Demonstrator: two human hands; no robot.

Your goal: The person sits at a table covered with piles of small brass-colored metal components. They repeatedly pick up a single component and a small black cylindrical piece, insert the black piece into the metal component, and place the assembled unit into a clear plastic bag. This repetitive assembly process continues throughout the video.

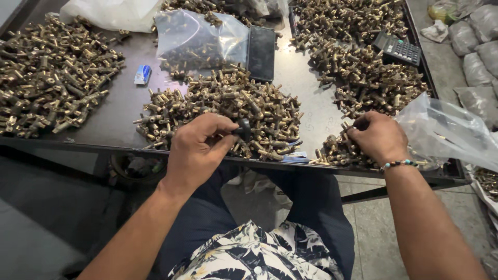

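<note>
My left hand is closed around a small dark object at the near edge of the middle heap of brass fittings. My right hand rests palm down on a small pile of brass fittings by the table's front edge, fingers curled into them. A clear plastic bag lies against that wrist, which wears a beaded bracelet.
On the dark metal table lie a large heap of fittings at left and another at right, plus a black phone, a calculator, a filled clear bag and a small blue packet. Grey sacks sit on the floor at right.
</note>
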